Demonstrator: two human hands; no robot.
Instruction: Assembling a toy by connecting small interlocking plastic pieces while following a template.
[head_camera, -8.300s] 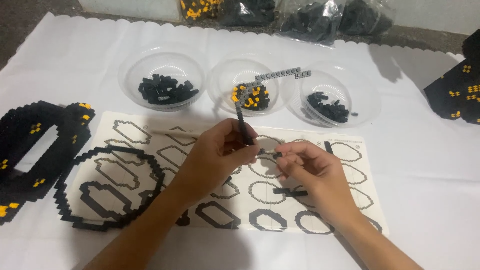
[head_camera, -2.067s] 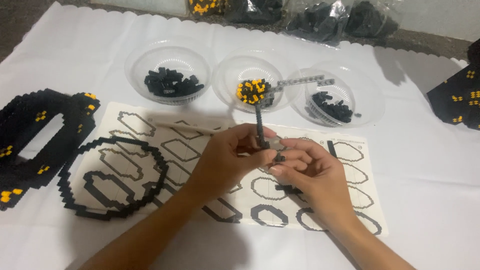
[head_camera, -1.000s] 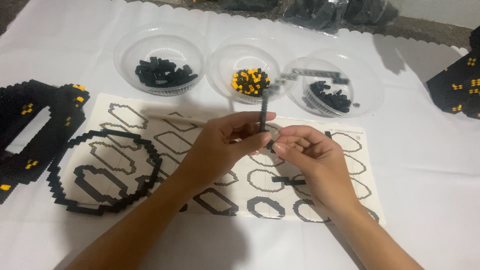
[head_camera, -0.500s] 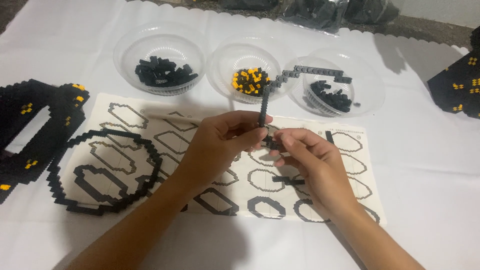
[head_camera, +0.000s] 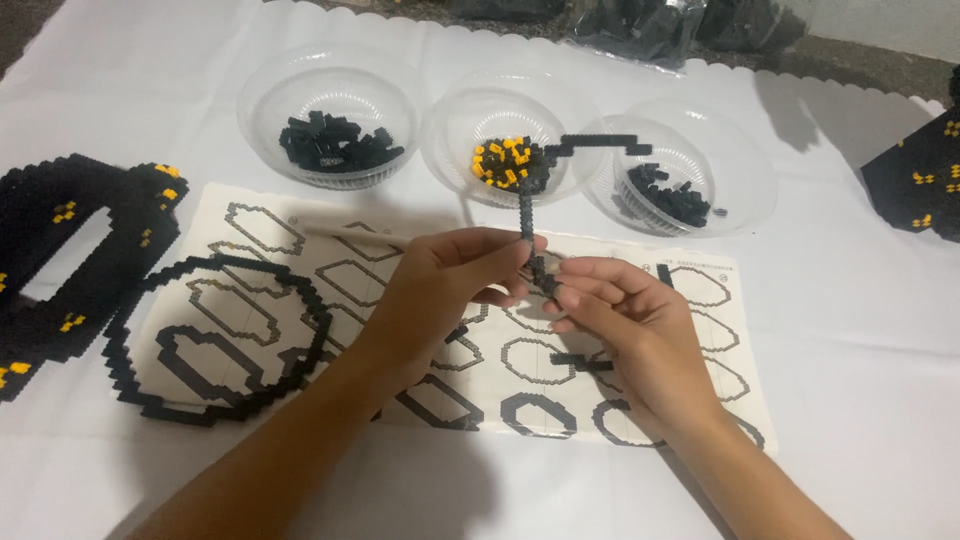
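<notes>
Both hands raised over the printed template sheet (head_camera: 300, 225) at mid-surface. Left hand (head_camera: 440, 290) pinched on the lower part of a thin black brick strip (head_camera: 526, 215), thumb and forefinger closed around it. Right hand (head_camera: 625, 320) met against the strip's bottom end, fingertips (head_camera: 560, 295) narrowed there on what looks like a small black piece; exact contents of that grip not resolvable.

Strip standing near upright, long axis running away from the wearer, its upper section bent right into a short horizontal arm (head_camera: 600, 143) in front of the bowls. Working end directly between the two hands, touching both; right fingertips below and just right of the left pinch.

Behind the hands, three clear plastic bowls: left bowl (head_camera: 330, 85) with black pieces, middle bowl (head_camera: 500, 105) with yellow and black pieces, right bowl (head_camera: 720, 165) with black pieces. Assembled black oval ring (head_camera: 215, 340) lying on the sheet's left part. Larger black-and-yellow built section (head_camera: 70, 250) at far left, another (head_camera: 925, 180) at far right. White cloth (head_camera: 850, 330) beneath everything.
</notes>
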